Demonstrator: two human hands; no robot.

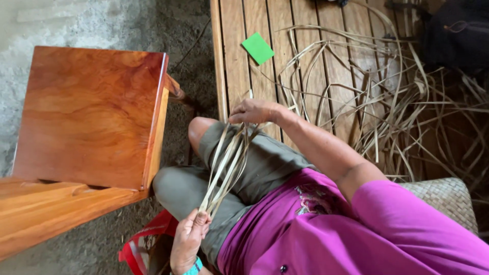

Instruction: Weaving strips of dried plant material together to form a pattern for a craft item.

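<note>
Several pale straw strips (pixel 226 163) run taut between both hands across the person's lap. The right hand (pixel 253 110) pinches their far ends; the left hand (pixel 187 239) grips the near ends, fingers closed. Beyond the right hand lie loose strips (pixel 387 112) and a green card (pixel 257 48) on the slatted platform (pixel 234 66).

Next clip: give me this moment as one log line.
left hand: pinches near end of strip bundle | right hand: grips far end | bundle: taut over lap | loose strips: on slatted platform
</note>
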